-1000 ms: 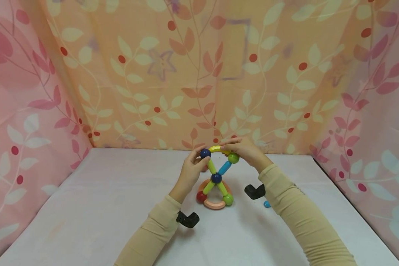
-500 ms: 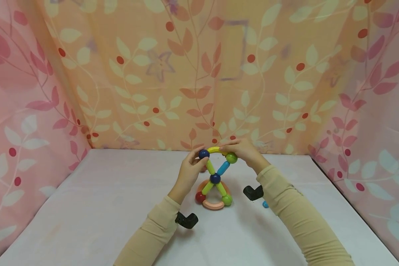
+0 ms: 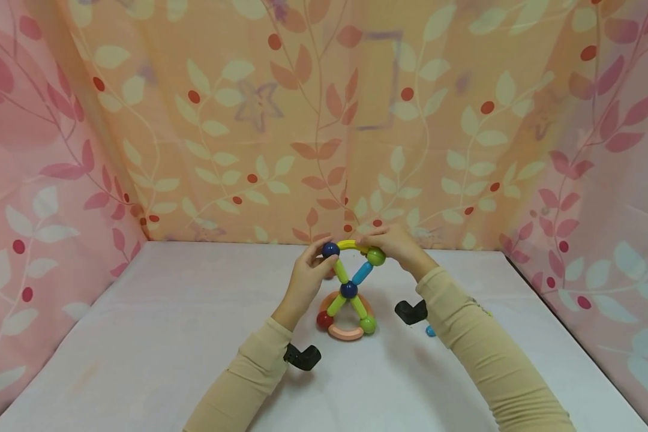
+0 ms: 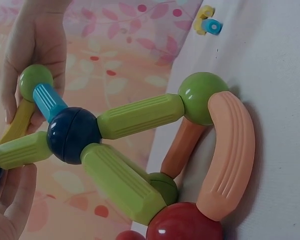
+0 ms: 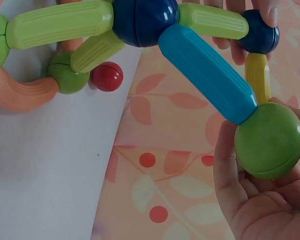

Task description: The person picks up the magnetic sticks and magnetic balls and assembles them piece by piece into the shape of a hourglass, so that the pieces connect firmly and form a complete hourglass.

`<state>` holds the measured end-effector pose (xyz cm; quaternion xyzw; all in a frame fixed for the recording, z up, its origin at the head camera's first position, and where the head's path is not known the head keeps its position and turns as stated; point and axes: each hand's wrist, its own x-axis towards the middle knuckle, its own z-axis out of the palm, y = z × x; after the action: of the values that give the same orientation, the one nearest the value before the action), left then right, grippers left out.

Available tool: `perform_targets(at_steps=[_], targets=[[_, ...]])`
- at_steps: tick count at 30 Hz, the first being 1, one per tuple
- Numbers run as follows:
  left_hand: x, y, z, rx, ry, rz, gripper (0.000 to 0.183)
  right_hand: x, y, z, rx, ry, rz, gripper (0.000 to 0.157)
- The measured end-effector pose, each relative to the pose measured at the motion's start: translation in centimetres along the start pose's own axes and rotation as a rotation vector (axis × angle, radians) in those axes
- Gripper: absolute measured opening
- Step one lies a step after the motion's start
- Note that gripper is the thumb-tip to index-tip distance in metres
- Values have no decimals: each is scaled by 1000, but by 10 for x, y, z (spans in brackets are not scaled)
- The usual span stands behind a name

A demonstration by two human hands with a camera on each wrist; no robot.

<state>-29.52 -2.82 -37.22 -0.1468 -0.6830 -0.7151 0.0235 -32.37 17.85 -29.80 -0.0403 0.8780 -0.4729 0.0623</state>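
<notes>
A stick-and-ball construction toy stands on the table, a navy ball [image 3: 348,289] at its middle. Below, green sticks [image 4: 141,116] slope down to a base of balls and peach curved sticks [image 3: 346,333]. A green stick and a blue stick [image 5: 208,74] rise from the middle. My left hand [image 3: 302,282] pinches the upper navy ball [image 3: 330,249] between thumb and fingers. My right hand [image 3: 396,243] cups the upper green ball [image 5: 269,140], its fingers along the yellow curved stick [image 3: 348,245] that bridges the two upper balls. Part of that stick is hidden by the fingers.
A loose red ball [image 5: 108,76] lies behind the base. Small yellow [image 4: 204,16] and blue [image 4: 212,26] pieces lie to the toy's right. Black mounts [image 3: 302,357] jut from both wrists near the table. Floral cloth [image 3: 237,138] hangs at the back and sides.
</notes>
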Motion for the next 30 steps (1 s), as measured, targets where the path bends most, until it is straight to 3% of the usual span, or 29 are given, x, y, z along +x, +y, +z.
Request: perform_targets(at_steps=[6,10,14,17,19,23,26,30], targets=[[3,-1,0,-15,-11,12,45,0,17,-16,158,-16,11,48],[2,0,-2,-21,-37,3,47,-15,49,-21,221,-8,67,51],[0,3,-7,-16,-73,-8,49,-39,82,-2,114,-166,143,51],[0,5,-11,-15,-102,-13,48,-53,93,22,65,-286,189,60],[0,6,-12,-15,-116,-20,47,-58,95,39,59,-280,221,68],[1,7,-15,-8,-121,-12,46,-60,92,59,27,-187,228,73],[1,7,-17,-5,-109,-9,45,-59,89,62,6,-152,221,71],[2,4,-18,7,-100,-22,42,-56,89,59,8,-175,202,69]])
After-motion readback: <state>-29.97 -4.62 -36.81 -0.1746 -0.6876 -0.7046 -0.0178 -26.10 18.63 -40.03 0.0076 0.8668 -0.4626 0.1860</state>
